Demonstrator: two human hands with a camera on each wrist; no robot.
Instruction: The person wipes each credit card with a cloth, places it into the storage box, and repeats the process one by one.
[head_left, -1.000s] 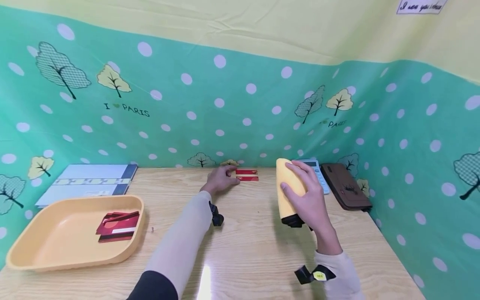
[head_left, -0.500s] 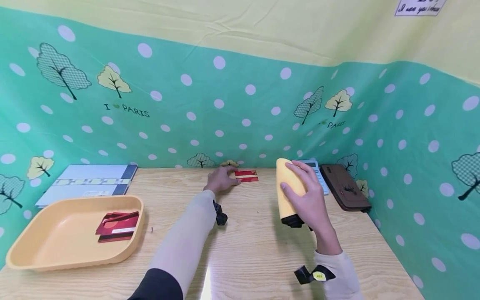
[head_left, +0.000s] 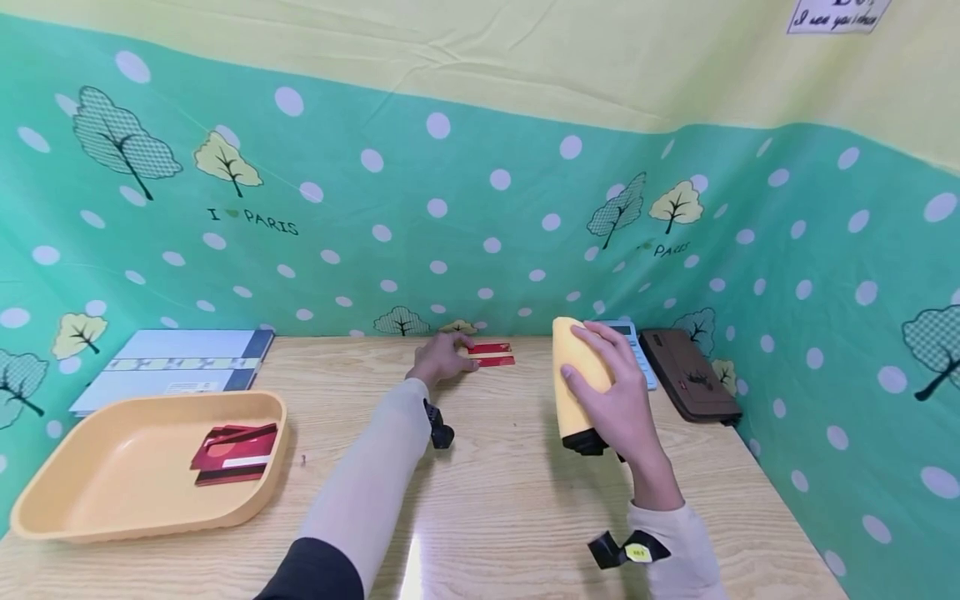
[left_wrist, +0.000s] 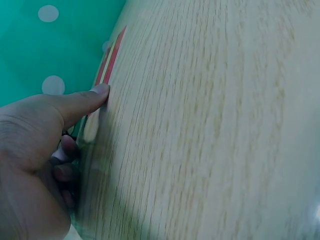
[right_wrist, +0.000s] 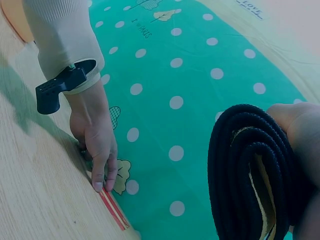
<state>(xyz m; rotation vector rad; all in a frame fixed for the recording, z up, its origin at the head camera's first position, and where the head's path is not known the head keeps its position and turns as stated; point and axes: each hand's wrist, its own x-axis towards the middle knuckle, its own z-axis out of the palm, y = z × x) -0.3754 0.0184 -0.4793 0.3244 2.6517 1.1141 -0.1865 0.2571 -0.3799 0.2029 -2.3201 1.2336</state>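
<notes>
At the back of the table, my left hand (head_left: 441,358) pinches the left end of a flat red card (head_left: 493,361) with a pale band along its middle. The left wrist view shows the thumb on the near edge of the card (left_wrist: 116,57); the index fingertip is mostly hidden there. My right hand (head_left: 617,392) grips a folded yellow cloth (head_left: 573,383) from its right side, above the table. In the right wrist view, the dark layers of this cloth (right_wrist: 235,150) show end-on, with yellow inside the fold.
A peach tray (head_left: 97,533) at the left holds several red cards (head_left: 232,454). Behind it lies a blue-grey folder (head_left: 183,346). A light blue calculator (head_left: 643,360) and a brown wallet (head_left: 690,375) lie at the back right. A polka-dot curtain (head_left: 337,250) hangs behind the table.
The red card under my left hand has turned a little and shifted slightly towards me, with the left hand edging right early on. My right hand and the cloth stay in place.
</notes>
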